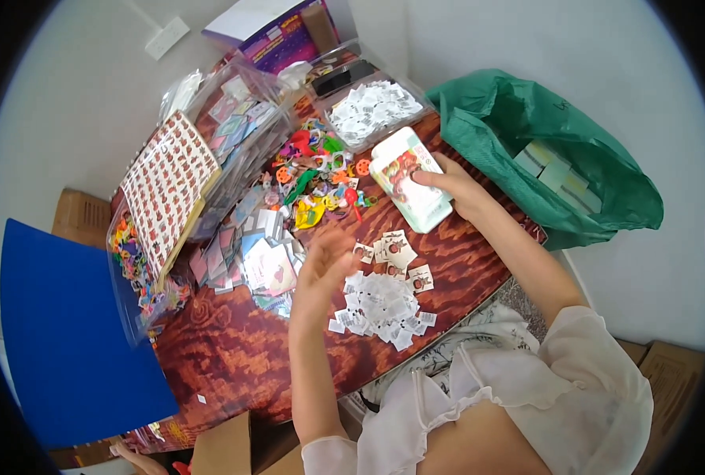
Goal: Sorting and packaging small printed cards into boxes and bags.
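My right hand [455,186] grips a flat white box with a red picture [408,178], resting on the reddish wooden table [234,356]. My left hand [325,265] hovers blurred with fingers spread, holding nothing, just left of a heap of small white paper slips [380,309]. A few small picture cards [396,253] lie between the heap and the box. Left of my left hand is a spread of pastel cards [261,265].
A pile of colourful plastic toys [321,178] lies mid-table. Behind stand clear tubs, one with white slips [372,111]. A patterned sheet stack [166,186] leans at left. A green plastic bag [542,158] sits right; a blue board [68,332] at left.
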Available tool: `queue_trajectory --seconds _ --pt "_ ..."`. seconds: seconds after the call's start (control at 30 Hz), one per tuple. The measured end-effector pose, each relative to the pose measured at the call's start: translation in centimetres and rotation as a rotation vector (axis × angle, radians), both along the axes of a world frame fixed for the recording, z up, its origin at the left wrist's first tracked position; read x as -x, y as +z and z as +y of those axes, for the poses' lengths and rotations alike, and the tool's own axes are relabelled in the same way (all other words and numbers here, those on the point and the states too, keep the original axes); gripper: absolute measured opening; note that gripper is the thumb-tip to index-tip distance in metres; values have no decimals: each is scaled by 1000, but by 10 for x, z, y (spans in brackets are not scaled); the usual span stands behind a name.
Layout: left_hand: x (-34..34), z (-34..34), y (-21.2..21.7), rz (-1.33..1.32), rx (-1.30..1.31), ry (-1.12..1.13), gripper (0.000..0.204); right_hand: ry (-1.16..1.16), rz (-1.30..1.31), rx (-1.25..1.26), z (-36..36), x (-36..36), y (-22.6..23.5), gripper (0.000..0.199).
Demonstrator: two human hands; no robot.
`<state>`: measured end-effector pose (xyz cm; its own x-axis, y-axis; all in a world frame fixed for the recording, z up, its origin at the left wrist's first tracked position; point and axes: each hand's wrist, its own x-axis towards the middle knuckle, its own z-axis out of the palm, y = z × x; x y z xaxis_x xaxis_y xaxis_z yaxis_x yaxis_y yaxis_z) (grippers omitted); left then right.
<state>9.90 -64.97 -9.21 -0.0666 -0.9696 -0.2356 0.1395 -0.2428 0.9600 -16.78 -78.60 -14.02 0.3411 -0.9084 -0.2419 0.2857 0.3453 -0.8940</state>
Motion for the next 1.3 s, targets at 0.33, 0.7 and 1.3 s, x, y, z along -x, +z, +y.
queue_trajectory --seconds 0.33,0.7,1.3 --pt "-22 52 -29 116 -110 100 40 40 333 104 -36 23 -1 74" --pt "-20 67 -51 318 -95 141 39 45 402 206 -42 8 -2 64" --pt "59 -143 -34 -354 263 -285 73 -129 -450 11 12 -18 -29 58"
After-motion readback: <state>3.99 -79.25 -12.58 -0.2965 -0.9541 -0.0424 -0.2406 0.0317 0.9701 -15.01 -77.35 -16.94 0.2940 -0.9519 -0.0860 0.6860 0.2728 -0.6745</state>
